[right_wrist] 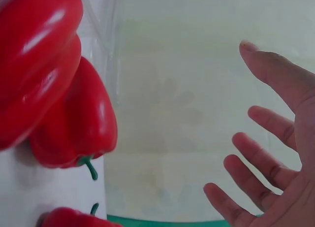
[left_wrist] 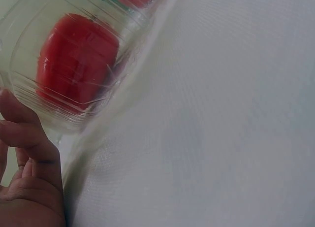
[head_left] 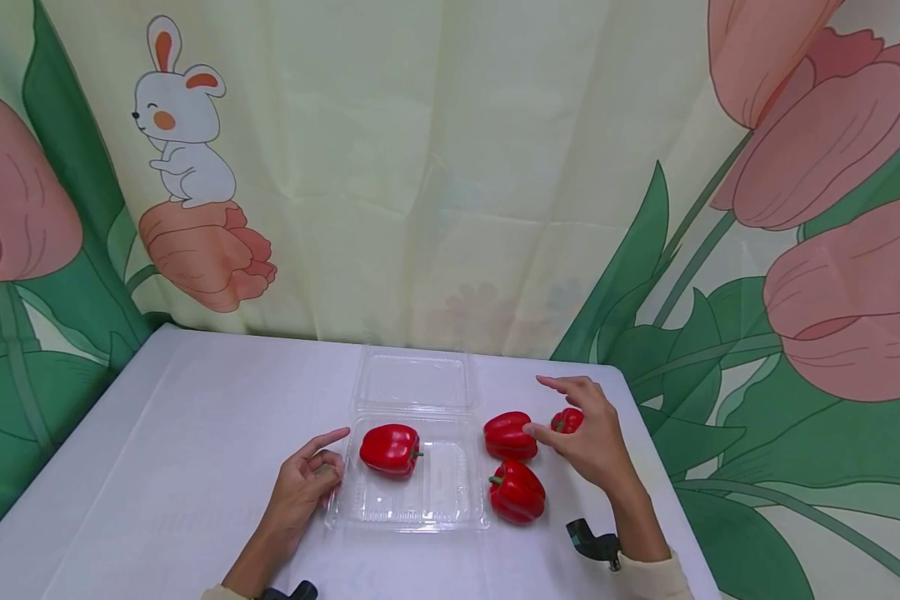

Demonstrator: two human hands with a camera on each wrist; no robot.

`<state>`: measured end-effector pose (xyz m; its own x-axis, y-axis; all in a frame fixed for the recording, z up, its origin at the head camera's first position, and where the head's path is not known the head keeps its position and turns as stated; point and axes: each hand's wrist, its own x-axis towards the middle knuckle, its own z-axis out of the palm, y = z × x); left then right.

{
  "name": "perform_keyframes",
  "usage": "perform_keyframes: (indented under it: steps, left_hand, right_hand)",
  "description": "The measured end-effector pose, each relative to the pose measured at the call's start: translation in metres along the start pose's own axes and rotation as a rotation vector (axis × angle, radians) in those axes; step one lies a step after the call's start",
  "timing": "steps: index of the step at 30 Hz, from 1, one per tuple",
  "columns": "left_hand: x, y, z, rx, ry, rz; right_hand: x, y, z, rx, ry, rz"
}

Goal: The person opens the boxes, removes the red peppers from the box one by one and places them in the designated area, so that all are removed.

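Observation:
A clear plastic clamshell container (head_left: pixel 450 521) lies with its lid folded back, one red bell pepper (head_left: pixel 388 451) in the left part of its base. At the container's left rim, my left hand (head_left: pixel 303 483) holds the edge with bent fingers, its index finger stretched out. My right hand (head_left: pixel 588 433) hovers over the right side with thumb and fingers spread and nothing between them. Below it lie a rear bell pepper (head_left: pixel 508 435), a front bell pepper (head_left: pixel 517 493) and a partly hidden bell pepper (head_left: pixel 567 419). The right wrist view shows the spread fingers (right_wrist: pixel 266 182) apart from the peppers.
The container's lid (head_left: pixel 414 379) lies toward the back edge of the white table (head_left: pixel 195 450). Behind the table hangs a printed curtain (head_left: pixel 420 167) with tulips and a rabbit. Black wrist camera mounts (head_left: pixel 594 543) sit on both wrists.

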<state>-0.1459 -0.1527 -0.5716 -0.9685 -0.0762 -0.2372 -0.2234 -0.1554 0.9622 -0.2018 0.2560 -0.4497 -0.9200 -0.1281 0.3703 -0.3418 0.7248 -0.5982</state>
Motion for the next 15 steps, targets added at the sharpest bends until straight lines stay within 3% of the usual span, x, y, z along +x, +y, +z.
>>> perform_keyframes:
  steps: [15]
  left_hand:
    - [0.000,0.001,0.000,-0.009,-0.006,-0.003]
  right_hand:
    - [-0.001,-0.031,0.027,0.034,-0.043,-0.027]
